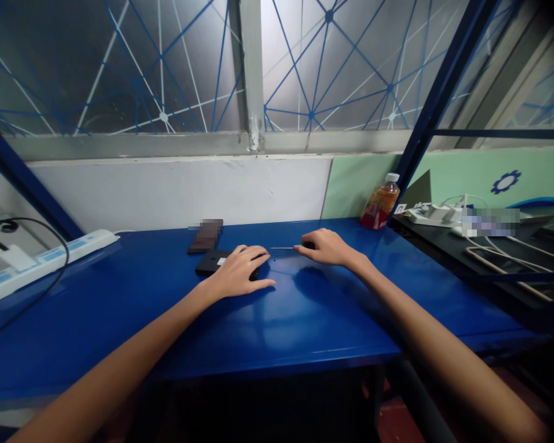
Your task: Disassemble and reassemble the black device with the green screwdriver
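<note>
Frosted window panes w/ blue & white line pattern (184, 67) fill the top of the frame. Glossy blue flat tabletop (133, 320) spans the center & lower left. Black shelf surface (436, 246) w/ white cables is at the right edge, mid-height. Long white plastic power strip w/ blue panels (76, 249) lies at center left on the tabletop, w/ a white plug & black cord.

L hand (242, 271) is near frame center, palm down over the right part of a flat black rectangular case (207, 263) w/ a small white label; thumb spread away from the fingers, not pinching. Its fingertips point right. R hand (325, 246), just right of center, has thumb & fingers pressed together, pinching a thin straight metal-shafted tool w/ dark handle (282, 248); shaft points left, tip near L fingertips, w/ a gap b/w.

Clear bottle w/ white cap, orange contents & red label (381, 203) stands upright at the tabletop's back edge, right of center. Dark flat rectangular slab (206, 236), partly pixelated, lies just behind the case. Tiny dark bits (275, 259) lie on the tabletop b/w the hands, just below the shaft; too small to ID.
</note>
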Action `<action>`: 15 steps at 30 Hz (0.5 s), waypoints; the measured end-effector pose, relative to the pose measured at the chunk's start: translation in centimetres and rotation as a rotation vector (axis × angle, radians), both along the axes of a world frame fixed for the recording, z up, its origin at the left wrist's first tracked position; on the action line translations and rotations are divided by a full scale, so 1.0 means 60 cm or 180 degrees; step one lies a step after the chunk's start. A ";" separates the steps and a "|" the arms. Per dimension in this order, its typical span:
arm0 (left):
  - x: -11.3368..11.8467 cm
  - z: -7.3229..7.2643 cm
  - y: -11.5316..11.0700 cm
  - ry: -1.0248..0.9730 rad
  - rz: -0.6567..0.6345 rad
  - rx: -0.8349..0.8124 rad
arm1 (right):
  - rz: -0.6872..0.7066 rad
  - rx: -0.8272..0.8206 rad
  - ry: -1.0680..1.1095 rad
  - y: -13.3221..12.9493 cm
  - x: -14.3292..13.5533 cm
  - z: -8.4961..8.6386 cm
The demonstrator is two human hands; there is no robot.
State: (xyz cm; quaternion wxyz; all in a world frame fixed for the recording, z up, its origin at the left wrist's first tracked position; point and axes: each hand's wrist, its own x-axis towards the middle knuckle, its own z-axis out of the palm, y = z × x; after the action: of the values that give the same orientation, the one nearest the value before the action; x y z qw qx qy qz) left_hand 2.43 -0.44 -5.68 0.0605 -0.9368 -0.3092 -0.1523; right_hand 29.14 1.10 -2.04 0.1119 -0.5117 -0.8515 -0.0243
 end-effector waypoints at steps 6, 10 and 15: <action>0.010 -0.010 0.000 0.0191 0.0005 -0.0139 | -0.0088 0.0103 0.0061 0.007 0.013 0.004; 0.003 -0.001 0.001 0.0093 0.0106 -0.0186 | -0.0099 0.0069 0.0066 0.007 0.014 0.004; -0.026 0.016 0.011 0.0050 0.0272 -0.0479 | 0.0111 -0.0181 0.0207 0.004 0.010 0.005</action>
State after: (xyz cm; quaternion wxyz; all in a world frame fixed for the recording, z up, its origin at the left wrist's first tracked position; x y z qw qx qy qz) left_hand 0.90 0.25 -4.69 -0.0011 -0.9258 -0.3590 -0.1186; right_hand 29.73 1.33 -1.77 0.1253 -0.5003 -0.8566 0.0184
